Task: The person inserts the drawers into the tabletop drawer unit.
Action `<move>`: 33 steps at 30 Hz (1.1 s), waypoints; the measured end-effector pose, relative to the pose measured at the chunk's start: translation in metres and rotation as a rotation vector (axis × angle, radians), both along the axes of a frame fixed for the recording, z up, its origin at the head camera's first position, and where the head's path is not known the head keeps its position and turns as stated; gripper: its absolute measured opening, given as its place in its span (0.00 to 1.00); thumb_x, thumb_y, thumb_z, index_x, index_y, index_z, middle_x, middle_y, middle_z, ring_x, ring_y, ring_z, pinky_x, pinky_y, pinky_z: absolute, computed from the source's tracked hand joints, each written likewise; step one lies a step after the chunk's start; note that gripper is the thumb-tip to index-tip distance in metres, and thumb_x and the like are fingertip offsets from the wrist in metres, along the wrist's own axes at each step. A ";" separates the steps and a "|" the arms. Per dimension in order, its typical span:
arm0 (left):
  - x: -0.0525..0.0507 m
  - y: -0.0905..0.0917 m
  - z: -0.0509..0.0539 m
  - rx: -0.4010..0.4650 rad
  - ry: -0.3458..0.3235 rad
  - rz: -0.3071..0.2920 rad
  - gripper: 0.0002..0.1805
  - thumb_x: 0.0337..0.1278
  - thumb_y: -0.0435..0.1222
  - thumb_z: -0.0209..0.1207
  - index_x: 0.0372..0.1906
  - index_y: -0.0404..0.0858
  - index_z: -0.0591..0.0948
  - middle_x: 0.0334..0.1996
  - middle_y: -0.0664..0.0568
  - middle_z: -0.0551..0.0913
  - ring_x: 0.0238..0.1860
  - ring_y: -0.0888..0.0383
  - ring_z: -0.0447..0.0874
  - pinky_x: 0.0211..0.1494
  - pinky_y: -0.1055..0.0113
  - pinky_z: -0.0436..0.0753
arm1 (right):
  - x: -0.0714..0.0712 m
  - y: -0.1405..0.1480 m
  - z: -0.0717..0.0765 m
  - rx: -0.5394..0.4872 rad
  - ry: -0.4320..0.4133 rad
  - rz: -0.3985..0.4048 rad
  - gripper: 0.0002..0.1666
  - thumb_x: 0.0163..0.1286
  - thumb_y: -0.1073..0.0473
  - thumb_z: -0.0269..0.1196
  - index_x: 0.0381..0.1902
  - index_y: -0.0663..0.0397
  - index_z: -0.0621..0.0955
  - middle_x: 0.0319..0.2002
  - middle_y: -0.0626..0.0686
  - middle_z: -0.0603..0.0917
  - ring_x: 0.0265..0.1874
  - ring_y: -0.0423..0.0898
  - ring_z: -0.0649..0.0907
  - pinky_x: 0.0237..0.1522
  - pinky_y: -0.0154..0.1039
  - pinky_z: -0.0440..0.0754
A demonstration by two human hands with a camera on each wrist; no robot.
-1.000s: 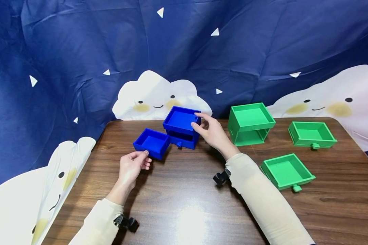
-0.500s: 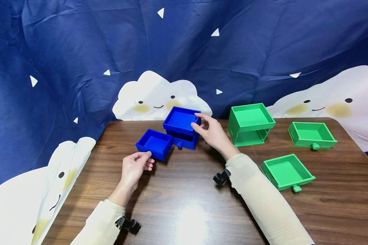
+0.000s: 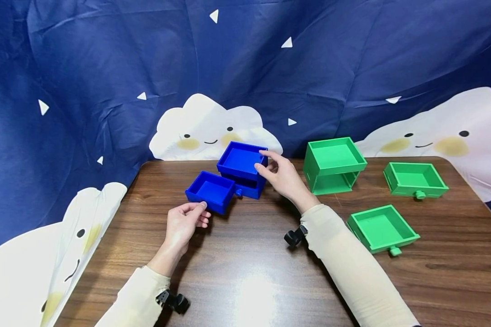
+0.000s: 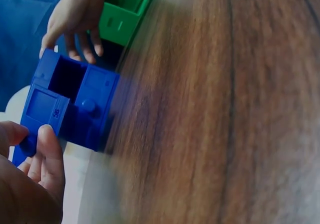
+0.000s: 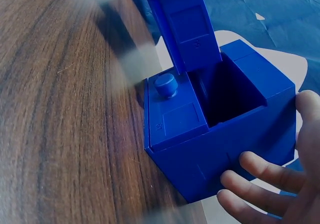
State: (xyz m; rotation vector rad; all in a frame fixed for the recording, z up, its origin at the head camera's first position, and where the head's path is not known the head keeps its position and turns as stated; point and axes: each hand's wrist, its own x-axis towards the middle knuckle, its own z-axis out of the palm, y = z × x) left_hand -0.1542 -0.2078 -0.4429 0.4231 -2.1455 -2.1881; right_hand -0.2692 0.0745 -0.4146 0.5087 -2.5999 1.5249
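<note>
My left hand (image 3: 185, 223) pinches a small blue drawer (image 3: 211, 190) by its knob (image 4: 28, 145), with thumb and fingers at the drawer's front. The drawer is raised and tilted at the upper slot of a blue cabinet (image 3: 242, 163); in the right wrist view its inner end meets the slot's edge. A second blue drawer (image 5: 177, 121) with a round knob fills the lower slot. At the cabinet's right side, my right hand (image 3: 284, 179) holds it, thumb and forefinger at the top rim and the other fingers (image 5: 260, 191) along the side wall.
On the right stands a green cabinet (image 3: 333, 156) with an open front. Two green drawers with knobs lie apart from it, one drawer (image 3: 419, 179) farther back and another drawer (image 3: 384, 229) nearer. A patterned blue cloth (image 3: 245, 59) hangs behind the wooden table (image 3: 229, 281).
My left hand has moved the blue drawer right, closer in front of the cabinet's upper slot. The right hand and the blue cabinet stay in place.
</note>
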 end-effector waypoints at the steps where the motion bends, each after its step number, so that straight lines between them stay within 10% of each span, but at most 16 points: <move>1: 0.000 0.001 0.001 0.000 0.000 -0.001 0.11 0.73 0.31 0.65 0.45 0.23 0.86 0.20 0.55 0.89 0.20 0.63 0.85 0.30 0.69 0.88 | 0.000 0.000 0.000 -0.002 0.002 0.001 0.31 0.80 0.50 0.67 0.75 0.51 0.79 0.43 0.60 0.85 0.43 0.54 0.85 0.46 0.44 0.81; 33: 0.009 0.030 0.001 0.023 0.041 -0.056 0.10 0.74 0.30 0.64 0.45 0.22 0.86 0.21 0.55 0.89 0.21 0.63 0.85 0.29 0.69 0.88 | 0.002 0.000 0.001 -0.009 0.006 0.006 0.31 0.80 0.50 0.67 0.76 0.52 0.78 0.44 0.61 0.84 0.44 0.53 0.85 0.49 0.44 0.81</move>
